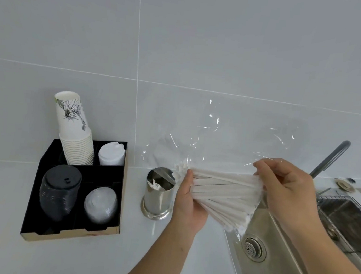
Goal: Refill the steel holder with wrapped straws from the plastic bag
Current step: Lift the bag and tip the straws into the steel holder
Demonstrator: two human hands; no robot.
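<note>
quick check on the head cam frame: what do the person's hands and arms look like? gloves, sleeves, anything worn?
Both hands are bare: no gloves on the left hand or the right hand. No rings, watch or wristband show on either. Both forearms are uncovered as far as the frame's bottom edge, so no sleeve is in view; any sleeve further up cannot be seen. No markings or tape are visible.

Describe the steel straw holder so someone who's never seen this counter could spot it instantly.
Start at the stainless steel sink on the right of the white counter, then look just left of its rim. There stands a shiny, upright steel cylinder holder with a flared round base, a few white wrapped straws inside. It is the only metal container; the black cardboard organizer tray further left holds paper cups and plastic lids.
</note>
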